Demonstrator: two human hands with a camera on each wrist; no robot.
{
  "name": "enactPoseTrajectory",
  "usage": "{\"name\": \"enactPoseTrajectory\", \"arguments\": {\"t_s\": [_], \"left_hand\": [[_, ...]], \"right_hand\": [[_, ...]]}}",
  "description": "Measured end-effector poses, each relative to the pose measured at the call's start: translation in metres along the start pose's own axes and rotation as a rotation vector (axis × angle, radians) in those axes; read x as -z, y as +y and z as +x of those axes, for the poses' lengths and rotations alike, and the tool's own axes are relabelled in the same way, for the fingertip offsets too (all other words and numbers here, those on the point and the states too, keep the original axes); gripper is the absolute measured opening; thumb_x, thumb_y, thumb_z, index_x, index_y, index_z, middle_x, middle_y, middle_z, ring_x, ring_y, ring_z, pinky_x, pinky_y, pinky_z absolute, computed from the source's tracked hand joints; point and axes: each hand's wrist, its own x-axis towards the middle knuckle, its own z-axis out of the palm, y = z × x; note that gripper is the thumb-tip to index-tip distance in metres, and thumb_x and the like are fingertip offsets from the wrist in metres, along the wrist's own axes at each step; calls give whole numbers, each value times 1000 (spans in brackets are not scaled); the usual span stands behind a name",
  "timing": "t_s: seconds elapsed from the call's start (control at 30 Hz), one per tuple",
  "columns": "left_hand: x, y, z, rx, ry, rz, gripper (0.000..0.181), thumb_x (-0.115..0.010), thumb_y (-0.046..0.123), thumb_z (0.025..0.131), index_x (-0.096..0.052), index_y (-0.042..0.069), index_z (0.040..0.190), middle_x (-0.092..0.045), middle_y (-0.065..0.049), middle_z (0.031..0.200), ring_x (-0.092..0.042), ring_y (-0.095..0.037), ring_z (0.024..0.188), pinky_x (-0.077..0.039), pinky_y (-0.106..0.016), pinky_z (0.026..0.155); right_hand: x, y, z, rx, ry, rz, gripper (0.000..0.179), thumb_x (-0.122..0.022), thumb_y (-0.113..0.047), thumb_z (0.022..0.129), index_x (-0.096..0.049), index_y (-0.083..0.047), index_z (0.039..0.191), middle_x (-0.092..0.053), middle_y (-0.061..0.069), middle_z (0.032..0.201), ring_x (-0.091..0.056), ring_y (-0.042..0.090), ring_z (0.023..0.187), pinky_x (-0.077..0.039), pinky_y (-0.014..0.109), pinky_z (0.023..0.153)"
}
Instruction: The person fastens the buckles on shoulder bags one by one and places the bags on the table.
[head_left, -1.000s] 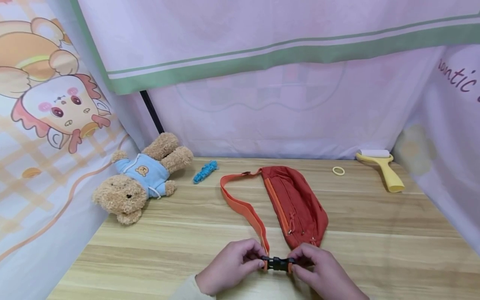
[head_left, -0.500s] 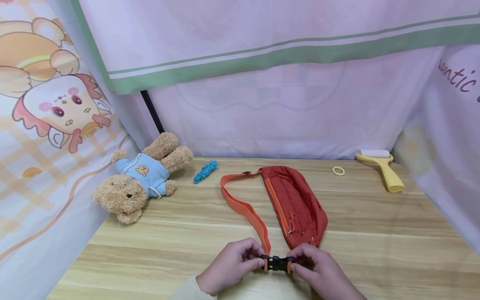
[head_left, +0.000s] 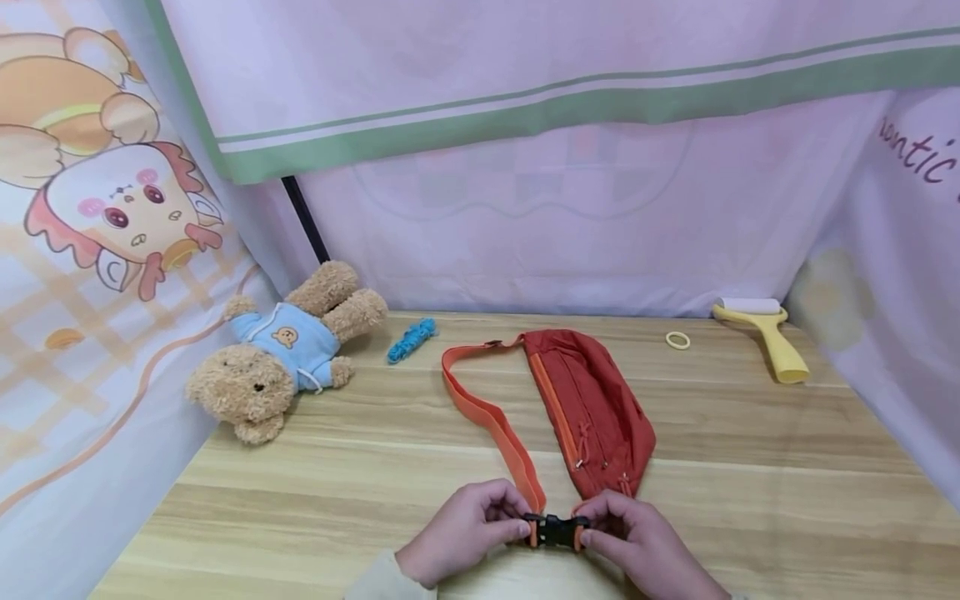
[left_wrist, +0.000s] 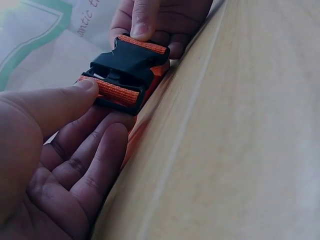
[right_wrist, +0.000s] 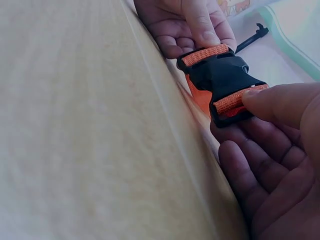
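A red waist bag [head_left: 588,408] lies on the wooden table, its orange strap [head_left: 483,408] looping out to the left. At the near edge, both hands pinch a black side-release buckle [head_left: 557,530], whose two halves sit joined. My left hand [head_left: 472,529] grips the buckle's left end, thumb on top of the orange webbing [left_wrist: 117,93] and fingers beneath. On the opposite end, my right hand [head_left: 637,537] pinches the same way, its thumb on the webbing there [right_wrist: 232,101]. Both wrist views show the buckle close over the table.
A teddy bear [head_left: 288,346] in a blue top lies at the left, beside a blue twisted cord bundle [head_left: 412,340]. Toward the back right are a pale yellow ring [head_left: 677,340] and a yellow-handled lint roller [head_left: 767,337]. Printed curtains [head_left: 525,233] enclose the table.
Both hands keep their pinch on the buckle, almost still. The strap's near end has shifted slightly to the right. The bag stays in place.
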Motion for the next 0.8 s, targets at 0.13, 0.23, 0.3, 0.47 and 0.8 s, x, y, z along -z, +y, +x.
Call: {"name": "enactPoseTrajectory", "arguments": {"t_s": [0.13, 0.23, 0.3, 0.47, 0.8], "left_hand": [[0, -1, 1, 2, -2, -9, 6, -73, 7, 91, -69, 10, 95, -68, 3, 85, -64, -8, 77, -53, -21, 65], [0, -1, 1, -9, -4, -14, 7, -73, 6, 90, -69, 11, 94, -68, 3, 85, -64, -7, 76, -54, -21, 65], [0, -2, 1, -11, -5, -15, 7, -73, 6, 90, -69, 11, 94, -69, 3, 85, -64, -7, 76, -53, -21, 65], [0, -1, 0, -2, -21, -24, 6, -74, 10, 91, -70, 13, 95, -70, 3, 86, -65, -8, 78, -53, -21, 66], [1, 1, -2, 3, 5, -19, 6, -73, 14, 92, -70, 14, 97, -69, 4, 88, -64, -9, 80, -53, -21, 67]], "right_hand": [[-1, 1, 0, -5, 4, 18, 21, -75, -21, 91, -69, -5, 103, -68, 7, 99, -61, 9, 88, -53, 25, 76], [-2, 1, 0, -7, 4, 11, 20, -75, -21, 91, -69, -6, 103, -68, 6, 99, -61, 9, 88, -53, 25, 76], [-2, 0, 0, -10, 0, 8, 19, -75, -21, 91, -69, -6, 102, -68, 6, 99, -61, 9, 88, -53, 25, 76], [-1, -1, 0, -4, -17, 4, 16, -75, -21, 91, -70, -9, 101, -69, 5, 103, -61, 9, 91, -53, 25, 78], [1, -1, -2, -36, 16, 20, 19, -76, -19, 90, -69, -5, 100, -68, 9, 104, -63, 11, 89, -54, 25, 76]]}}
